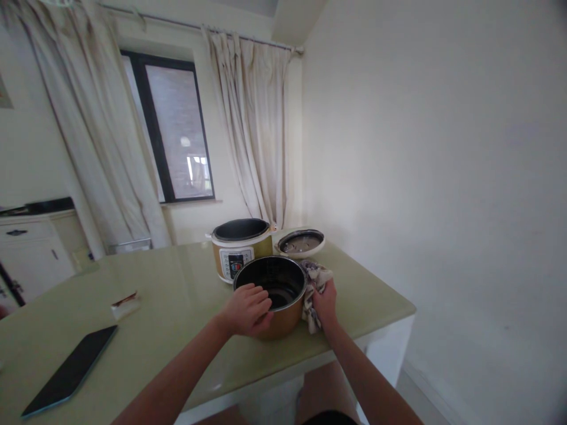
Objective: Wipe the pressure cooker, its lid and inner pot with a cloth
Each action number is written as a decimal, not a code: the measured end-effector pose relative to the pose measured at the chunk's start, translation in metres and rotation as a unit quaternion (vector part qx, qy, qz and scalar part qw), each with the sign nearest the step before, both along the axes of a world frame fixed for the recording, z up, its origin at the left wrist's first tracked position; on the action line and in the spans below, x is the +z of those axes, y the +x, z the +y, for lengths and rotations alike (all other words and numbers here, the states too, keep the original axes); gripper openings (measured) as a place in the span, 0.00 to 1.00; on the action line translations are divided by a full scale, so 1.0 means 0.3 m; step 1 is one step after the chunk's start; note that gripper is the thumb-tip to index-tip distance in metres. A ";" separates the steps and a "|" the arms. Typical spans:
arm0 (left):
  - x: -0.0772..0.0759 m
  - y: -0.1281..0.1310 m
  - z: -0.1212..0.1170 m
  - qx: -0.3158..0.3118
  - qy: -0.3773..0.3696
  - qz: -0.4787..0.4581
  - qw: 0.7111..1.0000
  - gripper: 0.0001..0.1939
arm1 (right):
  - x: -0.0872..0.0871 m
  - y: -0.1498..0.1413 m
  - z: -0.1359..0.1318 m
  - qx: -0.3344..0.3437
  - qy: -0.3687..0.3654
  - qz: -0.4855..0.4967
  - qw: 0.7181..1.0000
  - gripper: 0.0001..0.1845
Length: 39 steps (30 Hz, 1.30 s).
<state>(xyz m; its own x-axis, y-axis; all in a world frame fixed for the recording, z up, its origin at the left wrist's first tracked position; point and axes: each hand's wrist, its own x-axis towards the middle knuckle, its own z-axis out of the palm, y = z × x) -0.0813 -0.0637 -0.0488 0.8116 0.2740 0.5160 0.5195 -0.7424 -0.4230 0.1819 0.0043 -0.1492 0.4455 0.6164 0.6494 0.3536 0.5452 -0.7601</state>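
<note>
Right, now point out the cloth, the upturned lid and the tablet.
Cloth (312, 298): head view, on its hanging folds beside the pot.
Lid (303, 242): head view, on its dark inner face.
Tablet (73, 369): head view, on the middle of its dark screen.

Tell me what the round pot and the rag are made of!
The pot looks like metal: shiny rim, smooth gold-brown outside, glossy black inside, maybe a coating. The rag seems to be patterned cloth, perhaps cotton, because it crumples in the right hand.

Print on cooker's panel (236, 263) too small to read.
</note>
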 end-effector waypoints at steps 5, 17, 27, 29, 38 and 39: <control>0.050 0.272 -0.136 0.216 -0.163 -0.032 0.962 0.09 | 0.013 -0.008 -0.009 -0.028 0.027 -0.023 0.999 0.17; -0.066 0.066 0.027 0.080 -0.063 -0.044 0.994 0.18 | 0.027 0.004 -0.018 0.018 0.000 0.014 1.000 0.20; -0.075 -0.181 0.119 -0.041 0.045 -0.095 0.994 0.16 | 0.042 -0.010 -0.031 0.010 0.005 -0.003 1.000 0.18; -0.087 -0.219 0.131 -0.020 0.016 -0.110 0.994 0.17 | 0.042 -0.010 -0.031 0.009 0.003 0.000 1.000 0.18; -0.050 -0.339 0.164 0.045 -0.126 -0.080 0.988 0.19 | 0.047 -0.012 -0.037 0.002 0.016 0.000 1.000 0.19; -0.035 -0.335 0.148 0.048 -0.130 -0.077 0.987 0.17 | 0.048 -0.012 -0.037 -0.001 0.014 -0.001 1.000 0.18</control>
<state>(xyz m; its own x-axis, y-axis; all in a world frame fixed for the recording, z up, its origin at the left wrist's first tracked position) -0.1818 -0.0193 -0.0593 0.6922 0.4861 0.5335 0.6367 -0.7593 -0.1342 0.1783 -0.0070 -0.1349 0.4452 0.5975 0.6670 0.3554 0.5658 -0.7440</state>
